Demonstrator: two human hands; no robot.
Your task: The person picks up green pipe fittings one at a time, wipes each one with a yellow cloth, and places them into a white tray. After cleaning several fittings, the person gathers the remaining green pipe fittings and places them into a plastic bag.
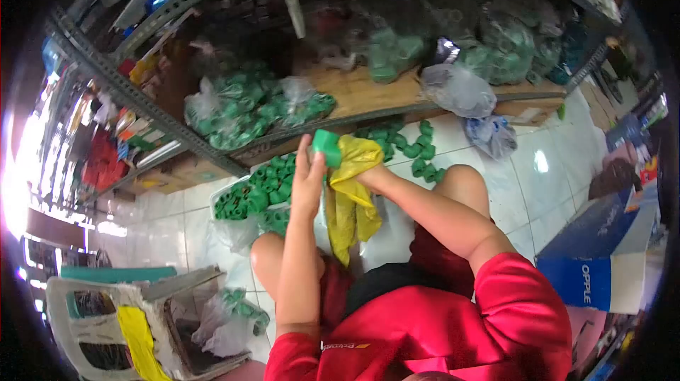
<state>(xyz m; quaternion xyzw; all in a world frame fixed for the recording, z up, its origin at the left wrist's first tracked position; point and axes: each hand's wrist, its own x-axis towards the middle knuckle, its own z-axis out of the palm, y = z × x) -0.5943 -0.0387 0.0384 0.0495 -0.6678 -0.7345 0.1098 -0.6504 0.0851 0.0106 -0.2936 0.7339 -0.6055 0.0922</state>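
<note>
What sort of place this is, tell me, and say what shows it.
Probably a hardware shop or its storeroom: grey perforated-metal shelving, clear plastic bags of green plastic pipe fittings on its lower shelf, and more loose green fittings on the white tiled floor.

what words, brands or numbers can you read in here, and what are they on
"OPPLE" on the side of the blue and white box, at the right
"OPPLE" again, fainter, on that box's upper panel
"Prim…" on the red shirt; the rest is unclear
Markings on the shelf frame: too blurred to read
</note>
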